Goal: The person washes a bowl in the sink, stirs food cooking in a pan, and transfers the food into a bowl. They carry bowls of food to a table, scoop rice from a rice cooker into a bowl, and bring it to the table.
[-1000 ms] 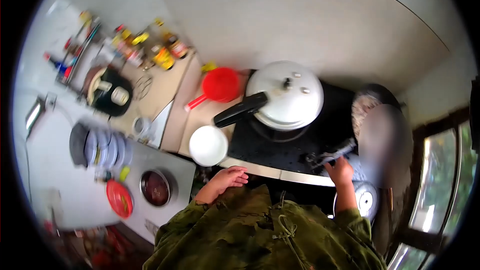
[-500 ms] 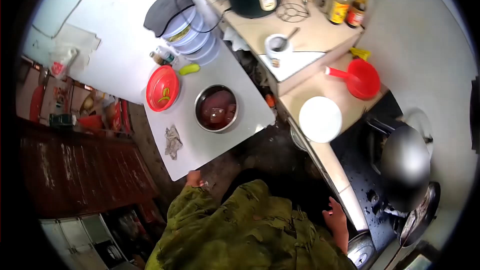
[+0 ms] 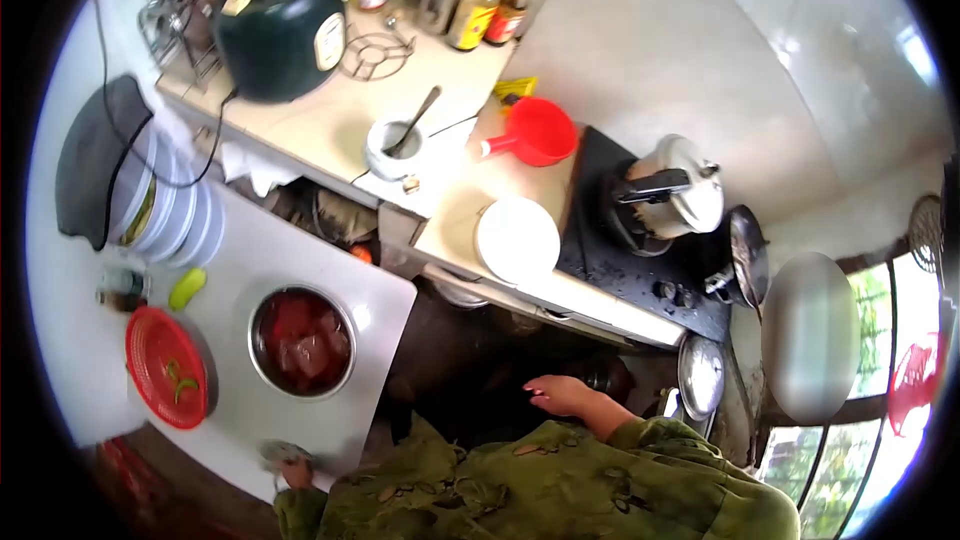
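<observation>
My left hand (image 3: pixel 297 473) is low at the near edge of the white table, touching or just over a crumpled grey cloth (image 3: pixel 272 451). Its fingers are too small and blurred to show a grip. A metal bowl (image 3: pixel 352 345) with dark red, glossy chunks in it stands on the table beyond that hand. My right hand (image 3: pixel 565 398) hovers in front of my body, below the counter, fingers loosely apart and nothing in them.
A red basket (image 3: pixel 148 325) with green peppers, a green vegetable (image 3: pixel 187 288) and stacked bluish tubs (image 3: pixel 190 225) share the table. The counter holds a white plate (image 3: pixel 518 240), red ladle (image 3: pixel 543 132), mug (image 3: pixel 385 150) and rice cooker (image 3: pixel 280 35). A pressure cooker (image 3: pixel 680 190) sits on the stove.
The view has turned right, bringing the window in and shifting the table left. My left hand has moved to the cloth. My right hand has come forward, away from my side.
</observation>
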{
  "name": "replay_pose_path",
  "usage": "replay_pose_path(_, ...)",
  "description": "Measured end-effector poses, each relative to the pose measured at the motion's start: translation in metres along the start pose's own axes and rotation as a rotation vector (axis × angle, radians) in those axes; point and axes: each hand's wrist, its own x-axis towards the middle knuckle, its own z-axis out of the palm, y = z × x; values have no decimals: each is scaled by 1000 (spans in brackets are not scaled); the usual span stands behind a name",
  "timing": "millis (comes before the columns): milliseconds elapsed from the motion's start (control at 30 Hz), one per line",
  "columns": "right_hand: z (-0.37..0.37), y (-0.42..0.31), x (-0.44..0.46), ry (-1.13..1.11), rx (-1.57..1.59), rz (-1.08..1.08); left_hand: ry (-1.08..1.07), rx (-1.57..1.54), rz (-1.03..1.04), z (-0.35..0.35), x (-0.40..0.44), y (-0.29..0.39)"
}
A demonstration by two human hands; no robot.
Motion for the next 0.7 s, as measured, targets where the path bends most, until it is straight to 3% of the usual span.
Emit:
replay_pose_path(33,2,-8,2,35,7,13,-408,609,312,-1,-10,29)
replay_pose_path(67,3,-14,4,66,36,-63,-660,1016,832,-1,-19,63)
replay_pose_path(100,4,-18,5,103,67,-138,-767,993,894,18,-40,101)
replay_pose_path(133,0,-25,2,141,84,-119,-864,811,710,35,-56,142)
replay_pose_path(167,-11,-34,-3,77,291,-39,-928,318,215,54,-71,192)
replay_pose_path(200,-18,-36,-7,7,499,32,-932,51,4,68,-91,253)
replay_pose_path(233,-14,-27,-4,11,582,46,-975,-43,13,83,-112,310)
replay_pose_path(267,-12,-26,-8,35,600,46,-1026,12,288,103,-128,357)
replay_pose_path(333,-12,-26,-19,293,1131,83,-1019,81,816,159,-158,404)
replay_pose_path(367,-17,-22,-28,341,1208,51,-1072,146,971,169,-200,456)
replay_pose_path(400,-17,-9,-33,366,1228,42,-1272,161,934,171,-245,507)
replay_pose_path(467,-17,21,-47,363,1454,-156,-1475,92,1217,213,-296,538)
replay_pose_path(533,-32,60,-72,628,1718,-183,-1826,9,616,234,-347,566)
replay_pose_path(600,-48,121,-98,883,1925,-237,-1830,-127,608,251,-378,596)
replay_pose_path(667,-71,188,-115,1162,1929,-200,-1709,-121,651,284,-380,595)
replay_pose_path(700,-86,216,-120,1237,1914,-166,-1696,-37,566,300,-375,587)
